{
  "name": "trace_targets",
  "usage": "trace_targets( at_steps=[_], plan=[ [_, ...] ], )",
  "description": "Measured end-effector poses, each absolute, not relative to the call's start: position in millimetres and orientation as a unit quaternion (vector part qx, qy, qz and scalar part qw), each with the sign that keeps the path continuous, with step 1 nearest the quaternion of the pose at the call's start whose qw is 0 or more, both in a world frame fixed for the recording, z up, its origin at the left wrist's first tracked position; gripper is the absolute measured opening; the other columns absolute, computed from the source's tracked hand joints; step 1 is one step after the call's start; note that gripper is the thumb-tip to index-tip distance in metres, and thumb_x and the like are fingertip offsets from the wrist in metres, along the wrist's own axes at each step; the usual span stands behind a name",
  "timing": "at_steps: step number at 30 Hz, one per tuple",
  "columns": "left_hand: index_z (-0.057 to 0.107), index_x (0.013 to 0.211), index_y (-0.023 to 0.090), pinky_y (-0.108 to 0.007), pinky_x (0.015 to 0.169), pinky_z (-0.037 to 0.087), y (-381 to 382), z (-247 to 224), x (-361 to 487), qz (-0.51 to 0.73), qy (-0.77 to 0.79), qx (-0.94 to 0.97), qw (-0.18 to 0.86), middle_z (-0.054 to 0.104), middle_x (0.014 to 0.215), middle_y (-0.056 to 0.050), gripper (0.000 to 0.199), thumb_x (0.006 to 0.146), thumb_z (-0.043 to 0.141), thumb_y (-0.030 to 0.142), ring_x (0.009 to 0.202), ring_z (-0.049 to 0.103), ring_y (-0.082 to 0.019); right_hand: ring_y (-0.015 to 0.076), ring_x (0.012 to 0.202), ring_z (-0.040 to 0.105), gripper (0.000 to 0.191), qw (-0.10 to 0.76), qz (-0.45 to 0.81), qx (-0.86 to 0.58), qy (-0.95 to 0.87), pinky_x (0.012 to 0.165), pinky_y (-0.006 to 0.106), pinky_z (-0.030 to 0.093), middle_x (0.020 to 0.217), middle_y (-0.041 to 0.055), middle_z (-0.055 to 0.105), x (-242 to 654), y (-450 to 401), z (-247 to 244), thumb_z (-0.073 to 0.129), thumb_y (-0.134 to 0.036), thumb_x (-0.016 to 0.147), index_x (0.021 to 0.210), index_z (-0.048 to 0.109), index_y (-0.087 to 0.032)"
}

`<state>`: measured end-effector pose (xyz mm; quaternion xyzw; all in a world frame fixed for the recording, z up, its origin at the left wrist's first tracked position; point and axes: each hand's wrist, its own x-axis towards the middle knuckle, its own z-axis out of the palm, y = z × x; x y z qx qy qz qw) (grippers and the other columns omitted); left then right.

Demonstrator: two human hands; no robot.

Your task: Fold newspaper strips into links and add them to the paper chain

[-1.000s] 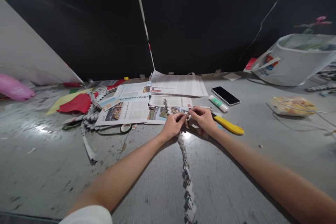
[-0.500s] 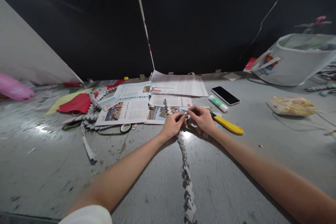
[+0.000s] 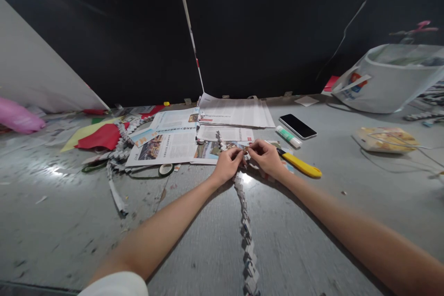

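Observation:
Above the middle of the table, my left hand and my right hand meet, thumbs and fingers pinched together. Between their fingertips is a small folded paper piece, mostly hidden by the fingers. A zigzag chain of folded newspaper runs from beneath my hands down to the lower edge of the view. Newspaper scraps lie under my right hand, partly covered. Just right of that hand is a yellow-handled cutter; a glue stick rests behind it.
Newspaper sheets spread behind my hands, with a tape roll at their front edge. More paper chains and red paper lie left. A phone, a yellow packet and a white bag stand right. A black panel closes the back.
My right hand has shifted very slightly left and its fingertips have moved closer to my left hand's. The small paper piece has turned a little. The chain and other things have not moved.

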<state>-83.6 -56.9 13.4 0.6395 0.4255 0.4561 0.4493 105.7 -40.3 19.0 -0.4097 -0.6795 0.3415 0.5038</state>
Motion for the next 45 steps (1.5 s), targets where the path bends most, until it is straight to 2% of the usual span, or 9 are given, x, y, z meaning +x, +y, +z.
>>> trace_targets(
  at_steps=[6, 9, 15, 21, 27, 32, 36, 40, 45],
  plan=[
    [0.074, 0.100, 0.017, -0.032, 0.074, 0.055, -57, 13, -83, 0.457, 0.423, 0.633, 0.460, 0.074, 0.076, -0.004, 0.039, 0.101, 0.067, 0.055, 0.071, 0.070, -0.019, 0.0201, 0.074, 0.067, 0.017, 0.508, 0.316, -0.385, -0.702, 0.072, 0.033, 0.054, 0.079, 0.0021, 0.072, 106, -45, 24, 0.068, -0.038, 0.097, 0.088, 0.068, -0.024],
    [0.075, 0.104, 0.017, -0.031, 0.072, 0.055, -57, 14, -83, 0.462, 0.421, 0.623, 0.470, 0.074, 0.079, -0.005, 0.036, 0.099, 0.069, 0.052, 0.071, 0.069, -0.019, 0.0208, 0.077, 0.067, 0.021, 0.500, 0.329, -0.359, -0.716, 0.075, 0.034, 0.054, 0.081, 0.0028, 0.073, 107, -46, 26, 0.065, -0.041, 0.102, 0.089, 0.068, -0.024],
    [0.076, 0.105, 0.017, -0.030, 0.070, 0.054, -57, 15, -83, 0.491, 0.415, 0.586, 0.493, 0.076, 0.085, -0.006, 0.046, 0.091, 0.079, 0.061, 0.074, 0.070, -0.020, 0.0202, 0.078, 0.067, 0.026, 0.468, 0.381, -0.352, -0.715, 0.075, 0.033, 0.054, 0.085, 0.0027, 0.072, 107, -46, 23, 0.071, -0.050, 0.101, 0.097, 0.067, -0.024],
    [0.071, 0.087, 0.017, -0.029, 0.067, 0.050, -53, 12, -84, 0.516, 0.444, 0.552, 0.481, 0.072, 0.077, -0.005, 0.054, 0.077, 0.090, 0.067, 0.070, 0.066, -0.018, 0.0214, 0.082, 0.067, 0.030, 0.442, 0.386, -0.369, -0.721, 0.076, 0.035, 0.055, 0.088, 0.0046, 0.073, 105, -42, 19, 0.073, -0.054, 0.099, 0.097, 0.069, -0.024],
    [0.076, 0.091, 0.017, -0.030, 0.069, 0.049, -57, 18, -85, 0.513, 0.432, 0.576, 0.468, 0.067, 0.073, -0.003, 0.050, 0.095, 0.071, 0.067, 0.070, 0.061, -0.017, 0.0222, 0.077, 0.066, 0.036, 0.445, 0.387, -0.399, -0.702, 0.074, 0.038, 0.055, 0.083, 0.0049, 0.074, 105, -42, 21, 0.075, -0.058, 0.097, 0.089, 0.068, -0.024],
    [0.072, 0.097, 0.017, -0.030, 0.067, 0.048, -58, 18, -85, 0.503, 0.418, 0.597, 0.463, 0.068, 0.079, -0.004, 0.049, 0.095, 0.074, 0.066, 0.069, 0.061, -0.017, 0.0213, 0.075, 0.064, 0.035, 0.440, 0.380, -0.388, -0.715, 0.073, 0.036, 0.053, 0.080, 0.0041, 0.071, 106, -44, 24, 0.071, -0.055, 0.099, 0.084, 0.064, -0.025],
    [0.065, 0.116, 0.019, -0.028, 0.064, 0.043, -61, 18, -85, 0.500, 0.410, 0.615, 0.451, 0.061, 0.072, 0.001, 0.048, 0.100, 0.069, 0.064, 0.064, 0.056, -0.016, 0.0198, 0.073, 0.062, 0.037, 0.409, 0.361, -0.361, -0.756, 0.072, 0.033, 0.049, 0.078, 0.0017, 0.066, 107, -46, 23, 0.062, -0.055, 0.104, 0.083, 0.061, -0.024],
    [0.057, 0.121, 0.022, -0.027, 0.066, 0.039, -66, 19, -86, 0.491, 0.408, 0.657, 0.401, 0.053, 0.069, 0.006, 0.033, 0.106, 0.063, 0.051, 0.061, 0.049, -0.015, 0.0202, 0.072, 0.060, 0.040, 0.375, 0.346, -0.350, -0.785, 0.070, 0.033, 0.046, 0.074, 0.0013, 0.065, 106, -45, 21, 0.058, -0.056, 0.106, 0.081, 0.060, -0.025],
    [0.057, 0.118, 0.024, -0.029, 0.072, 0.041, -68, 19, -85, 0.466, 0.442, 0.690, 0.334, 0.058, 0.069, 0.005, 0.014, 0.105, 0.058, 0.030, 0.064, 0.053, -0.017, 0.0197, 0.073, 0.061, 0.043, 0.364, 0.356, -0.337, -0.792, 0.071, 0.031, 0.047, 0.074, 0.0014, 0.067, 105, -43, 22, 0.056, -0.057, 0.107, 0.081, 0.065, -0.024]
  ],
)
